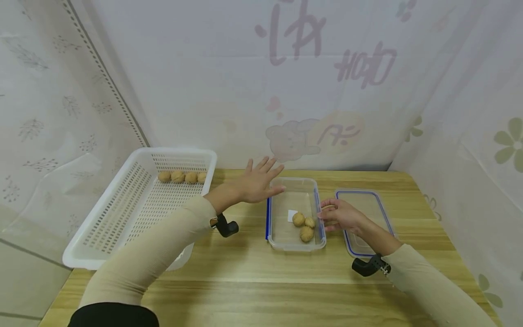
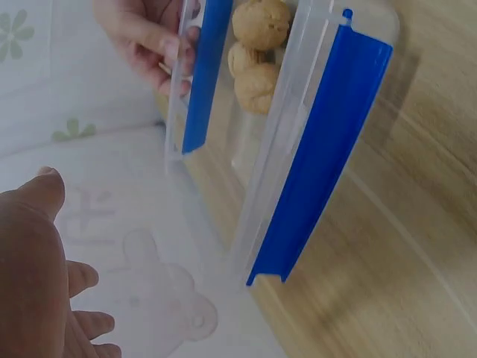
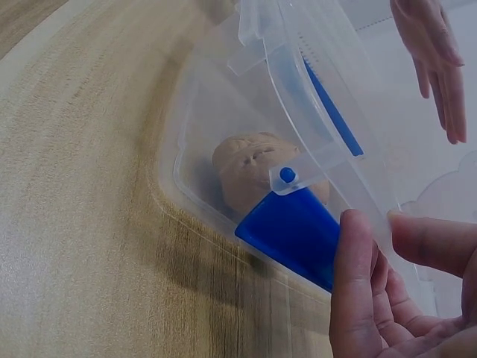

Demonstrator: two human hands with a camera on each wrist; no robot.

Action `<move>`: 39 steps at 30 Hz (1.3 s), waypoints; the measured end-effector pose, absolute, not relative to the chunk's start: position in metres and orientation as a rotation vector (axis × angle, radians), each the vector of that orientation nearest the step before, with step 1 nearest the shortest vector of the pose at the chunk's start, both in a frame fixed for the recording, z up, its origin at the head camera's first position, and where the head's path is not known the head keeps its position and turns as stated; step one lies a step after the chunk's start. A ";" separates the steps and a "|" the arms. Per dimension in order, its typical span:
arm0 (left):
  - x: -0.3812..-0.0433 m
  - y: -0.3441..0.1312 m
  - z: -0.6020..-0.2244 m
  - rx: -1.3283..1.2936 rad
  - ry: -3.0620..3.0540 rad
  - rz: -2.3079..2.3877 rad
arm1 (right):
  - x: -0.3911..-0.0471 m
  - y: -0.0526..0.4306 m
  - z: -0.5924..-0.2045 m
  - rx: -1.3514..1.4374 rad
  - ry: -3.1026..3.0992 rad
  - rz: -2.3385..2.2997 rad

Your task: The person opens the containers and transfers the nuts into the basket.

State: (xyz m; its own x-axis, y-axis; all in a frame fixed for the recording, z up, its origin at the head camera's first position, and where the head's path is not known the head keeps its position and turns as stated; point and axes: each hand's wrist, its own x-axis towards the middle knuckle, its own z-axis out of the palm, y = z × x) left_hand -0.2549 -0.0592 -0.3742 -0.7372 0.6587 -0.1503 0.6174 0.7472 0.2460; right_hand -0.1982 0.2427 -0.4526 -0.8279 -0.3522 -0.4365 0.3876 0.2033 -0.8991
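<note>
A clear plastic food container (image 1: 282, 243) with blue side latches stands on the table and holds three walnuts (image 1: 306, 234) and a small white square (image 1: 291, 215). My left hand (image 1: 259, 181) hovers at its upper left side, fingers spread and holding nothing; the left wrist view shows it apart from the wall. My right hand (image 1: 341, 215) is at the container's right wall, thumb and fingers pinching the rim beside the blue latch (image 3: 294, 235). Behind that hand lies the container's clear lid (image 1: 359, 196) with a blue seal, partly covered by the wrist.
At the left stands a white perforated basket (image 1: 106, 200) with several walnuts (image 1: 178, 176) lined up along its far end. My left forearm crosses over it. A patterned white curtain (image 1: 229, 91) hangs behind the wooden table (image 1: 245, 295) and at both sides.
</note>
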 end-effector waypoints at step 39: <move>-0.250 0.015 -0.411 1.206 2.260 0.436 | -0.199 0.244 -0.453 0.039 1.915 -1.668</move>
